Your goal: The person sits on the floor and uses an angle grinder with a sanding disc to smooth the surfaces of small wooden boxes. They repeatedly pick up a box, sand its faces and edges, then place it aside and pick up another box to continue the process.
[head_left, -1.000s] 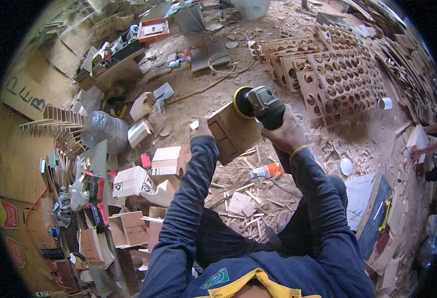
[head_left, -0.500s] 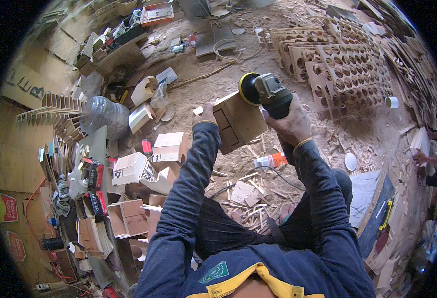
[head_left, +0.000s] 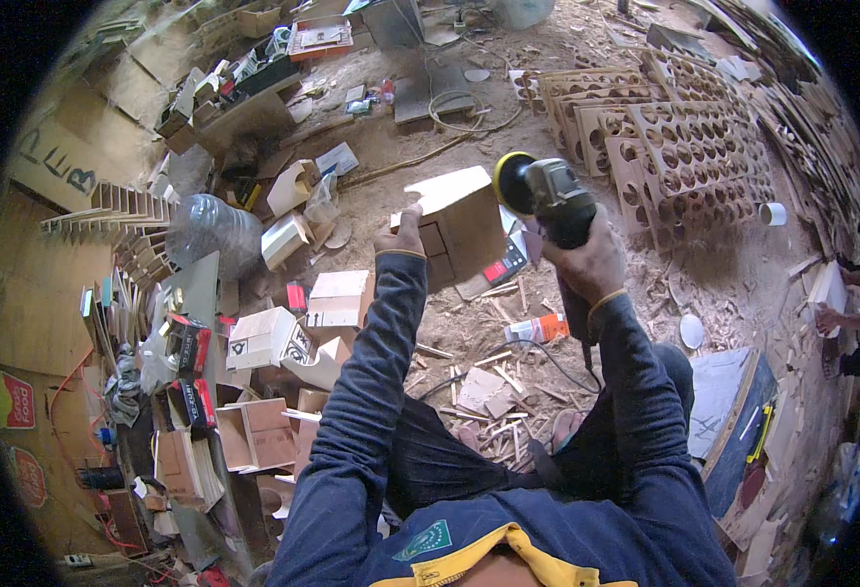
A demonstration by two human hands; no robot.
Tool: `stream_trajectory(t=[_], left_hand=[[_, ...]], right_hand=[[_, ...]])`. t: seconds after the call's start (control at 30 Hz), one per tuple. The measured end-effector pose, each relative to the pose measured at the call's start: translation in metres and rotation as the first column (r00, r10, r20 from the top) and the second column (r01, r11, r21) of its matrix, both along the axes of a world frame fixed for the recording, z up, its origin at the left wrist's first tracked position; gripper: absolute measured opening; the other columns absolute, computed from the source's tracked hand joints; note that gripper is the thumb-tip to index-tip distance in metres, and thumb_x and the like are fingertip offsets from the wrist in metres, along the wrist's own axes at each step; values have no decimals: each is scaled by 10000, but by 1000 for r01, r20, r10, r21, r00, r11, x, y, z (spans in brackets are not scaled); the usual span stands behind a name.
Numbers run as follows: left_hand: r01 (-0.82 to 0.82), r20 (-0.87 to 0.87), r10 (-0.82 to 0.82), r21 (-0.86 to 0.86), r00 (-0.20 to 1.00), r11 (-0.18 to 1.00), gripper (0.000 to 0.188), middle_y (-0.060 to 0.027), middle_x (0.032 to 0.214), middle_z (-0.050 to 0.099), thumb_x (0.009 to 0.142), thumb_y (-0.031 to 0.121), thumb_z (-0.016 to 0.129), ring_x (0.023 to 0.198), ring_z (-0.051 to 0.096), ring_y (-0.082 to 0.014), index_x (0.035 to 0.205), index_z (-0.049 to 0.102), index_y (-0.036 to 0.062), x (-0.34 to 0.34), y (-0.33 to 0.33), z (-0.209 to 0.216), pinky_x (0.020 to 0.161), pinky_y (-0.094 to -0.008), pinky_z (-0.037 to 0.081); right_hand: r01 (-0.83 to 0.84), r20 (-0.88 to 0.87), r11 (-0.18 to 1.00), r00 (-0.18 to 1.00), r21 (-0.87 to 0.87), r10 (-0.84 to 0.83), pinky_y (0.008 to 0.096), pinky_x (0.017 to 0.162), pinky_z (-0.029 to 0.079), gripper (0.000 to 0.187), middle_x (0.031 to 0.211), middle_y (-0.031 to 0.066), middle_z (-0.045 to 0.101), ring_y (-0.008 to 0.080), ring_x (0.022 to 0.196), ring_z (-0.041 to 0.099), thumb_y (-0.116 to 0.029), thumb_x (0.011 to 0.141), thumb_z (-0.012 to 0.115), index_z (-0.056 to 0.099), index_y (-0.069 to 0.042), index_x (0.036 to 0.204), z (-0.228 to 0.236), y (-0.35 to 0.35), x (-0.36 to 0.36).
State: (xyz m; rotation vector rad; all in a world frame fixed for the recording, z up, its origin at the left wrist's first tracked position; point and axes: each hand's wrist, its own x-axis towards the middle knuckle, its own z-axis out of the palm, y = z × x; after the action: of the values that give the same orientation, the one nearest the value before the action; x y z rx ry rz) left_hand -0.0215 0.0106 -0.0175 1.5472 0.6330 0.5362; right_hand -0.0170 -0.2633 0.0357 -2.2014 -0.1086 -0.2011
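Note:
Out in front of me, my left hand (head_left: 402, 235) grips a small plywood box (head_left: 469, 235) by its left side, with dark lines drawn on the face toward me. My right hand (head_left: 591, 256) is closed around the body of an angle grinder (head_left: 562, 201). Its round pad with a yellow rim (head_left: 513, 183) stands beside the box's upper right edge; whether they touch I cannot tell. The grinder's dark cord (head_left: 576, 377) hangs down and curves over the floor below.
Several wooden boxes (head_left: 340, 296) crowd my left, near a large clear plastic bottle (head_left: 213, 233). Panels with round holes (head_left: 679, 137) lean at the far right. Wood scraps (head_left: 488, 391) and an orange-and-white tube (head_left: 537, 328) litter the floor. Another person's hand (head_left: 829, 319) shows at right.
My right hand has shifted the grinder slightly right and down, off the box's top corner. The box has turned in my left hand, baring a red-and-black pack on the floor behind it.

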Motion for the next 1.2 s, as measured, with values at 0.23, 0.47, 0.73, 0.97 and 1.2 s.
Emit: stream_trajectory(t=[0.23,0.47,0.73,0.97,1.2], left_hand=[[157,365,-257,280,895,947,332,-52,908,734,972,308,706,806,650,-121,1005,728,-22,0,-1,12,745,-303,526],[154,242,-236,314,941,937,363,-25,815,683,983,357,679,734,584,-87,945,712,-2,-20,2,30,668,-281,484],[169,302,-236,231,924,958,346,-26,822,663,942,389,715,750,593,-134,965,696,44,-11,-7,29,709,-312,487],[92,316,-174,259,933,962,419,-12,747,607,918,456,751,666,522,-122,843,637,60,-22,-3,29,615,-321,441],[131,260,-99,-105,960,986,579,-58,989,675,879,564,768,871,630,-160,1116,672,44,-3,19,16,756,-345,535]], right_hand=[[-164,-29,985,986,53,165,464,813,559,631,993,213,721,407,917,719,-278,684,831,584,-73,1227,6,18,-28],[9,-50,1000,999,28,-7,442,846,553,589,1039,210,721,344,977,723,-293,697,851,603,-41,1169,6,-6,-8],[-122,36,992,992,19,121,456,788,571,648,949,193,728,381,876,731,-244,661,852,573,-68,1218,11,11,-33],[45,-146,998,988,-37,-50,429,848,560,651,1032,222,717,363,960,720,-293,658,854,602,-22,1193,-1,-3,-1],[133,-92,973,989,190,-117,373,859,549,596,1020,120,712,236,920,695,-225,668,862,625,-28,1178,-33,-16,8]])
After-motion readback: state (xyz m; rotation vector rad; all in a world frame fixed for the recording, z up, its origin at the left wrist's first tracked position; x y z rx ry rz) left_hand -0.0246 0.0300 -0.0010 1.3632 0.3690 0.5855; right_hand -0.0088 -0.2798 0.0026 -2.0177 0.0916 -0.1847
